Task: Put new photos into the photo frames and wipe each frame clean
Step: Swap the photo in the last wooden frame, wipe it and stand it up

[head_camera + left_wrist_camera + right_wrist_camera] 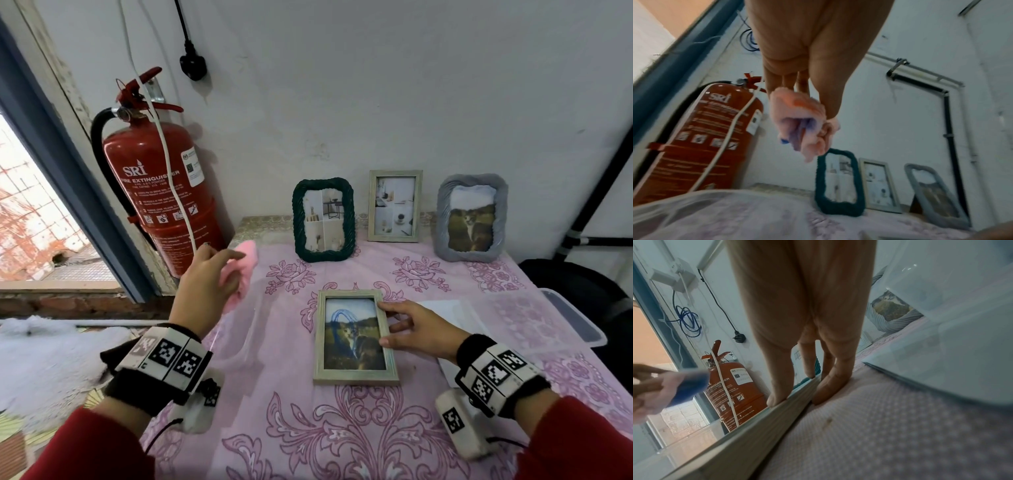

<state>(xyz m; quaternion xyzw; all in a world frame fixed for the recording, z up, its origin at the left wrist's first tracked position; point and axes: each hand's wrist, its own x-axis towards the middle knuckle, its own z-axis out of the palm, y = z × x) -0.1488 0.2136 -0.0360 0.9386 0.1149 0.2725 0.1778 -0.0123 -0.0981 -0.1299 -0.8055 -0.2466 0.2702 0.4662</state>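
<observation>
A pale wooden photo frame [354, 337] lies flat mid-table with a cat photo and blue scribbles on its glass. My right hand [416, 330] rests on its right edge, fingers straight; in the right wrist view the fingertips [777, 398] press on the frame rim [748, 431]. My left hand [205, 284] is raised above the table's left side and grips a pink cloth [239, 274], bunched and blue-stained [803, 126]. Three frames stand at the back: dark green [323, 219], pale wood [394, 205], grey [471, 219].
A red fire extinguisher [161, 192] hangs on the wall left of the table, a white cord across it. A sheet of white paper [448, 308] lies under my right hand. A clear plastic box lid [575, 318] sits at the right edge of the pink floral tablecloth [342, 431].
</observation>
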